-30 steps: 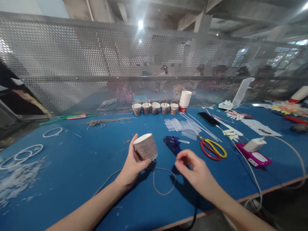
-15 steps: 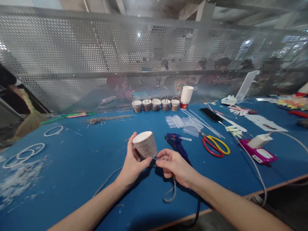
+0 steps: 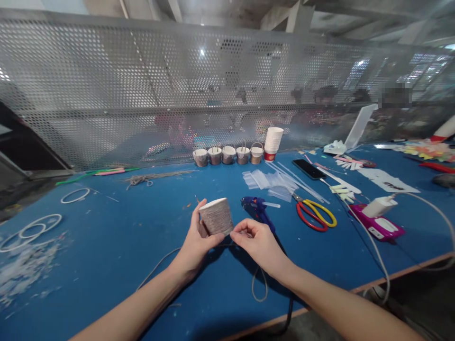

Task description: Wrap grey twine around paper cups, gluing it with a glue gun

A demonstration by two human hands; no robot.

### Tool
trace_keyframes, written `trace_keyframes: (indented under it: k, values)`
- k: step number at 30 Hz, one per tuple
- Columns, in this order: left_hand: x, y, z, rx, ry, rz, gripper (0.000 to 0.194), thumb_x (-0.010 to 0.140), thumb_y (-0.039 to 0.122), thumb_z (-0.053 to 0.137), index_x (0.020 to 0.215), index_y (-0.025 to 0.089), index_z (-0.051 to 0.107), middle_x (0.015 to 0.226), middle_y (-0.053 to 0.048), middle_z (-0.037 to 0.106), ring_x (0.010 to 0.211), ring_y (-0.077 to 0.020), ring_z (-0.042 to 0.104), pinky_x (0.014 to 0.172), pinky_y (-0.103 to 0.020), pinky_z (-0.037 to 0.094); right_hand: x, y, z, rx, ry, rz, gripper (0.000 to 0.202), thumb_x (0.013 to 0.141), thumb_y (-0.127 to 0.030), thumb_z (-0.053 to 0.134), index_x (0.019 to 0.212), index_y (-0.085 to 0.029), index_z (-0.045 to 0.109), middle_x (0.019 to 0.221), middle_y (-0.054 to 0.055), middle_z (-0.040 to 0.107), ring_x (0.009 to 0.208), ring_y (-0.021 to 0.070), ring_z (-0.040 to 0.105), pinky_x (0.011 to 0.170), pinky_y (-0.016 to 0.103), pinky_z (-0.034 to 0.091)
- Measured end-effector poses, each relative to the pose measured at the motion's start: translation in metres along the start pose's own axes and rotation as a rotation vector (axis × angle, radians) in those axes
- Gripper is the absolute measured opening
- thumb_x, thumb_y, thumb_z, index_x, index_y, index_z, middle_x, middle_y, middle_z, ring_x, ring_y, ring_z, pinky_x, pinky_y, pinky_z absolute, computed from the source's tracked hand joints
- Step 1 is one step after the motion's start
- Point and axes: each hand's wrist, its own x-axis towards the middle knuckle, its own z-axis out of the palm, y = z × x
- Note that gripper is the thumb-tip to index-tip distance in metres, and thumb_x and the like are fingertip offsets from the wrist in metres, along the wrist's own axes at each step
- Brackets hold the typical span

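A small paper cup wrapped in grey-brown cord is tilted in my left hand, its white rim up. The fingers of that hand are round the cup's far left side, with the thumb along its lower edge. My right hand pinches the grey cord at the cup's lower right edge. A loop of the cord hangs below my right hand, and another length runs left past my left wrist. Just behind my right hand lies a blue glue gun with a clear stick in it.
Red-and-yellow scissors, clear strips, a phone and a pink power strip lie to the right. Several cord-wrapped little buckets and a paper cup stack line the back. White rings lie left.
The cup has turned more upright, showing more of its wrapped side and less of its opening. The hanging cord loop has shifted slightly right. The view has moved slightly.
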Motion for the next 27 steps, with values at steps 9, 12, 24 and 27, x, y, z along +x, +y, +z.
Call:
trace_keyframes:
  k: [9,12,24,27]
  values:
    - [0.0008,0.0019,-0.0026,-0.042,-0.036,-0.048,0.093,0.053,0.013,0.080,0.134,0.031,0.037,0.117,-0.005,0.062,0.106,-0.0226,0.059,0.098,-0.039,0.042,0.0008,0.0023,-0.0004,0.030,0.007,0.009,0.017,0.069,-0.032,0.064,0.068,-0.017,0.056,0.057,-0.005,0.049,0.054,0.0099,0.042,0.053,0.023,0.034]
    - [0.0006,0.0021,-0.0018,-0.054,-0.024,-0.053,0.090,0.053,0.012,0.079,0.132,0.031,0.040,0.118,-0.005,0.063,0.105,-0.0231,0.060,0.098,-0.040,0.042,0.0011,0.0019,-0.0008,0.027,0.010,0.008,0.017,0.068,-0.033,0.064,0.067,-0.018,0.056,0.057,-0.005,0.049,0.054,0.0098,0.042,0.053,0.023,0.035]
    - [0.0000,0.0048,-0.0048,-0.081,-0.059,-0.100,0.090,0.057,0.012,0.075,0.138,0.032,0.040,0.123,-0.005,0.063,0.115,-0.0267,0.057,0.104,-0.042,0.039,0.0028,0.0085,-0.0027,0.019,0.016,-0.009,0.018,0.071,-0.034,0.065,0.069,-0.018,0.059,0.059,-0.004,0.051,0.055,0.0104,0.045,0.053,0.023,0.037]
    - [-0.0001,0.0059,-0.0060,-0.106,-0.095,-0.130,0.091,0.059,0.011,0.072,0.140,0.033,0.037,0.120,-0.005,0.065,0.112,-0.0262,0.060,0.104,-0.044,0.037,0.0021,0.0080,-0.0021,0.039,0.013,0.003,0.018,0.071,-0.033,0.066,0.069,-0.017,0.059,0.059,-0.004,0.051,0.055,0.0099,0.045,0.054,0.023,0.036]
